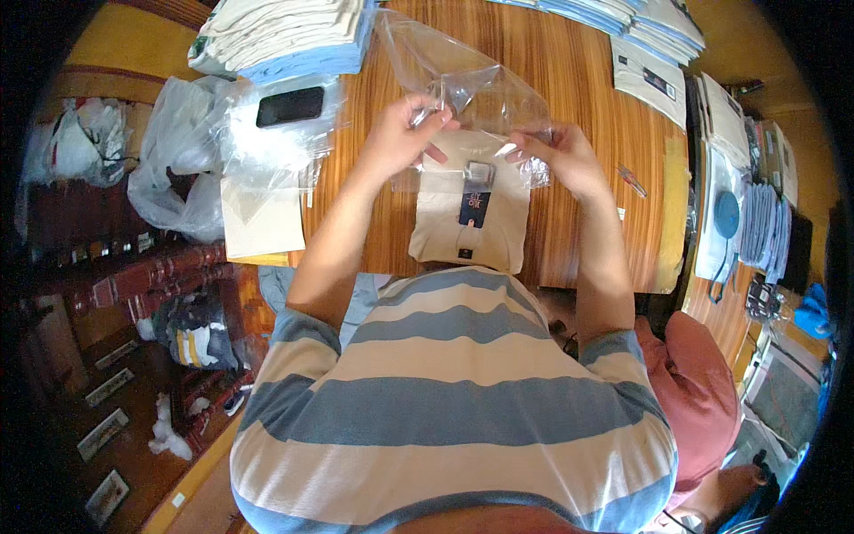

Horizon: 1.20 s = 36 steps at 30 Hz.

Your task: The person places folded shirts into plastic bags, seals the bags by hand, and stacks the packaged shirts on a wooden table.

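A clear plastic bag [476, 84] is stretched between my two hands, its mouth toward me and its body trailing to the far left. My left hand [407, 135] pinches one side of the opening. On the other side, my right hand [567, 158] grips the edge between thumb and fingers. Beneath the opening lies a folded cream T-shirt [440, 209], with a dark hang tag [474, 203] on its front. The bag's edge overlaps the far end of the shirt; whether the shirt is inside cannot be made out.
Folded shirts [285, 36] are stacked at the far left. A black phone [291, 107] rests on clear bags [267, 147]. Small snips [632, 181] lie right of my right hand. Another packed shirt [649, 82] lies far right. Someone in red trousers [698, 392] sits at my right.
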{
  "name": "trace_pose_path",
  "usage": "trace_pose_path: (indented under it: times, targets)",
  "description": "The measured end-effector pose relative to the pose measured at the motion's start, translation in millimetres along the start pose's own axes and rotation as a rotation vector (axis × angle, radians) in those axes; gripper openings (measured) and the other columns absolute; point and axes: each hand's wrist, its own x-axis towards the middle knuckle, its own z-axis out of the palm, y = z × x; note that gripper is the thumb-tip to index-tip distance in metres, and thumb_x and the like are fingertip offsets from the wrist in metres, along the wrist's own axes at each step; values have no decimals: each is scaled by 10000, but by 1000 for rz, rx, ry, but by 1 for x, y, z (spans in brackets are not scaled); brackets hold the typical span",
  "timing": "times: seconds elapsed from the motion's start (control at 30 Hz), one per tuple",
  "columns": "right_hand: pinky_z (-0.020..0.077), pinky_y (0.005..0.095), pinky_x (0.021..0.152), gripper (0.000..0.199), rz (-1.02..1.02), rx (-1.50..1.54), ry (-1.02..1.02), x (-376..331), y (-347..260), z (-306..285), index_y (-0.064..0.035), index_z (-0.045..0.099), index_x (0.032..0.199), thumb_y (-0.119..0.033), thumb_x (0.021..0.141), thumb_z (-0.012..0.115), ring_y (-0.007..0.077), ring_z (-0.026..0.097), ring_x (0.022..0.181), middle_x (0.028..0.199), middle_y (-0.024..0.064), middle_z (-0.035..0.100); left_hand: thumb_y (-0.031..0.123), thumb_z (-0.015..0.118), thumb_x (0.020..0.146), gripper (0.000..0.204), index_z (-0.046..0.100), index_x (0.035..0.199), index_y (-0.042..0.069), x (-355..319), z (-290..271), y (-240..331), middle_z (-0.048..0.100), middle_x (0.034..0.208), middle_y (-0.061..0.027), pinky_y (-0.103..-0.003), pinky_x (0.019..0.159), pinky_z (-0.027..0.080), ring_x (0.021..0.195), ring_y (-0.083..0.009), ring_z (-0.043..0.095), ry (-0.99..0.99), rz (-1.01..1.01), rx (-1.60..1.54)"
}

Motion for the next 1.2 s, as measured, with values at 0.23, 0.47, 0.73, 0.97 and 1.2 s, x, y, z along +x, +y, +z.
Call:
trace_pose_path:
  times: [0.23,0.47,0.73,0.97,1.2]
  targets:
    - [554,238,588,234,157,186,327,52,48,-21,-8,749,1049,-217,952,787,110,695,694,902,67,759,122,709,990,364,604,1269,-87,44,-31,-68,726,1188,-233,-360,859,637,987,-290,761,-135,-156,-550]
    - [558,249,566,209,140,171,318,87,114,-44,-12,742,1033,-158,910,829,109,675,665,888,69,745,127,787,937,247,685,1064,-59,113,-27,-115,768,997,-173,-298,692,620,866,-213,755,117,-181,-232]
    - [574,266,566,230,169,151,421,92,125,-51,12,758,972,-176,880,854,139,707,684,811,71,748,119,747,960,140,716,985,-15,124,-22,-111,770,915,-100,-249,607,545,756,-137,721,119,-90,-174]
    - [552,271,575,181,217,-439,343,68,134,-36,4,755,988,-139,905,830,113,654,662,854,48,736,183,800,900,257,739,1047,-18,98,-6,-118,778,881,-106,-324,668,562,738,-176,724,332,-31,331]
    - [525,255,607,323,409,194,256,47,139,-39,-10,779,937,-318,880,862,99,655,676,794,14,728,248,816,910,285,755,1062,16,87,-8,-149,789,913,-80,-279,624,554,753,-122,714,257,-81,91]
